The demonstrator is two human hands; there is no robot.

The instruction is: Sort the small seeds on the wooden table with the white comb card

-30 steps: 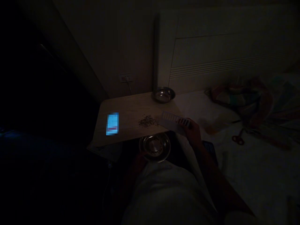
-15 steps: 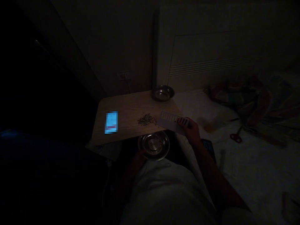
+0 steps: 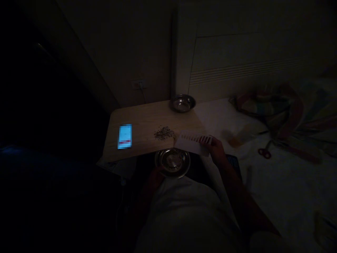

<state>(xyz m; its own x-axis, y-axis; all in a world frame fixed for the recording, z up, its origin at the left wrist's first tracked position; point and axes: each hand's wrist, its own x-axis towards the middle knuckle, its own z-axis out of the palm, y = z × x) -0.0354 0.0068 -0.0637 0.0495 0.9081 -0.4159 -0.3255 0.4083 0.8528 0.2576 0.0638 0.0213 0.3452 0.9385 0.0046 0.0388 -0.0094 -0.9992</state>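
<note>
My right hand (image 3: 214, 147) is closed on the right end of a pale, flat piece (image 3: 192, 144) with a row of slots along its upper side; its exact kind is too dark to tell. Its left end reaches the table's front edge, beside a scattered pile of small dark bits (image 3: 164, 133) like seeds. Below that edge my left hand (image 3: 158, 173) grips the left rim of a steel bowl (image 3: 160, 165), above my lap. Some small pale bits lie in the bowl. The left fingers are mostly in shadow.
A lit phone (image 3: 124, 136) lies on the left of the wooden table (image 3: 142, 116). A second steel bowl (image 3: 183, 104) stands at its back right corner. To the right, scissors (image 3: 264, 153) and colourful cloth (image 3: 273, 105) lie on a white bed (image 3: 284, 193).
The slotted piece has tipped and shifted slightly down toward the table's front edge, showing more of its flat face. The left hand and its bowl stay nearly in place.
</note>
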